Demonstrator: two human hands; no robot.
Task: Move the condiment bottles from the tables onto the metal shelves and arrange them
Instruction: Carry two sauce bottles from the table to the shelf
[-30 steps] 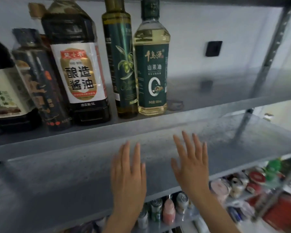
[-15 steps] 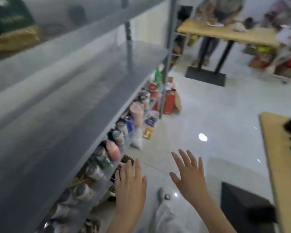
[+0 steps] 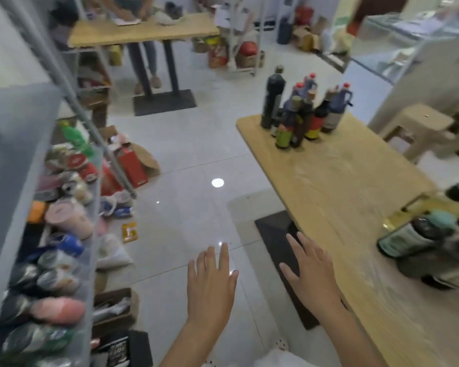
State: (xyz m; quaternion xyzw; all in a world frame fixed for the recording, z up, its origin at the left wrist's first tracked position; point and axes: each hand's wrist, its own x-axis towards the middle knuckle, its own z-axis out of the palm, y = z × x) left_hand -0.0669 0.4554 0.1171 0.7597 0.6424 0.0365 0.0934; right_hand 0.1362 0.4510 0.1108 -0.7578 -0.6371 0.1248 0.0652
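Note:
My left hand [image 3: 211, 284] and my right hand [image 3: 312, 274] hover empty over the floor, fingers straight and spread. A wooden table [image 3: 337, 186] stands to the right. Several condiment bottles [image 3: 302, 112] are clustered upright at its far end, dark ones with red caps among them. More bottles [image 3: 424, 237] crowd the table's near right edge, blurred, one with yellow oil. The grey metal shelf [image 3: 13, 154] runs along the left edge of the view.
The lower shelf at left holds several cans and tubs [image 3: 64, 218]. Boxes and bags [image 3: 133, 165] lie on the tiled floor beside it. A second wooden table [image 3: 143, 33] stands at the back with a person behind it. A beige stool [image 3: 419, 125] sits far right.
The view has swung right, away from the shelf with its bottles, toward the floor and the tables. Both hands stay empty and spread in front of me.

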